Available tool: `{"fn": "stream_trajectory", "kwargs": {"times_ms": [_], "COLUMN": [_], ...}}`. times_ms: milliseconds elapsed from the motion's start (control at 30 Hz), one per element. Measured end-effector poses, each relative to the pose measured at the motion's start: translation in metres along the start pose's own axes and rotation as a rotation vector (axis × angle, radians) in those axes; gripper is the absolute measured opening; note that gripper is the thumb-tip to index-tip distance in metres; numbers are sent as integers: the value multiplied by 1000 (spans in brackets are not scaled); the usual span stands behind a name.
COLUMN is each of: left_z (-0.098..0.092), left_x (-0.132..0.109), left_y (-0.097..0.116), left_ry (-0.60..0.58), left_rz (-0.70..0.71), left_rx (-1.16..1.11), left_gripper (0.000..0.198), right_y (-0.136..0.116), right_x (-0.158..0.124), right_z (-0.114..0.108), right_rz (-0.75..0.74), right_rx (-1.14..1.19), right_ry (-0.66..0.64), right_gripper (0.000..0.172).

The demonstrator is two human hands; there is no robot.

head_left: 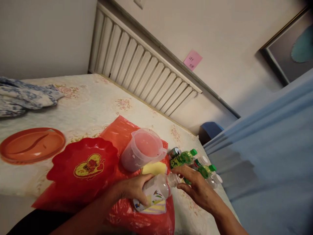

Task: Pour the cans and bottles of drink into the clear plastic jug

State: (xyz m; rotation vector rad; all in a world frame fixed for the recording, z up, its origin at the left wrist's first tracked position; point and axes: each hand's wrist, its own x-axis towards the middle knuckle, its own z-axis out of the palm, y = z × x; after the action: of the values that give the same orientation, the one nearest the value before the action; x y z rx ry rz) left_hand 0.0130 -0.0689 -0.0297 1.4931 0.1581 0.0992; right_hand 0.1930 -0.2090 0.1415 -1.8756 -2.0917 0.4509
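Observation:
My left hand point(138, 189) is closed around a clear plastic bottle point(162, 186) with a pale printed label. The bottle lies tilted, its neck pointing right; I see no cap on it. At the bottle's mouth is my right hand point(195, 186), thumb and forefinger apart on either side of the neck. Whether its fingertips touch the bottle I cannot tell. Just beyond my left hand stands a translucent measuring jug point(130, 153). A red scalloped tray point(63, 163) with a gold heart lies to its left. Beneath them spreads a red plastic bag point(117, 130).
Several bottles, including a green-capped bottle point(187, 156), and a can point(174, 152) lie behind my right hand. An orange oval lid point(31, 145) and a patterned cloth point(26, 98) are at left. A radiator point(139, 58) lines the wall; a blue curtain point(269, 147) hangs at right.

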Motion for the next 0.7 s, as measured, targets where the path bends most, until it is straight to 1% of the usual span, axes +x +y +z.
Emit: {"fn": "stream_trajectory", "kwargs": {"times_ms": [133, 300, 500, 600, 700], "left_z": [1, 2, 4, 4, 4], "left_x": [1, 3, 5, 6, 5], "left_y": [-1, -2, -3, -4, -4], "left_ry": [-5, 6, 10, 21, 23], "left_rz": [17, 24, 25, 32, 26], "left_rx": [-30, -35, -44, -45, -49], "left_gripper": [81, 81, 81, 83, 80], "right_y": [-1, -2, 1, 5, 6], "right_x": [2, 3, 1, -1, -1], "right_z": [-1, 0, 3, 5, 8], "right_rz": [-38, -85, -20, 28, 57], "right_rx": [-6, 23, -31, -52, -43], "right_ry": [10, 19, 7, 10, 28], "right_gripper": [29, 31, 29, 32, 34]}}
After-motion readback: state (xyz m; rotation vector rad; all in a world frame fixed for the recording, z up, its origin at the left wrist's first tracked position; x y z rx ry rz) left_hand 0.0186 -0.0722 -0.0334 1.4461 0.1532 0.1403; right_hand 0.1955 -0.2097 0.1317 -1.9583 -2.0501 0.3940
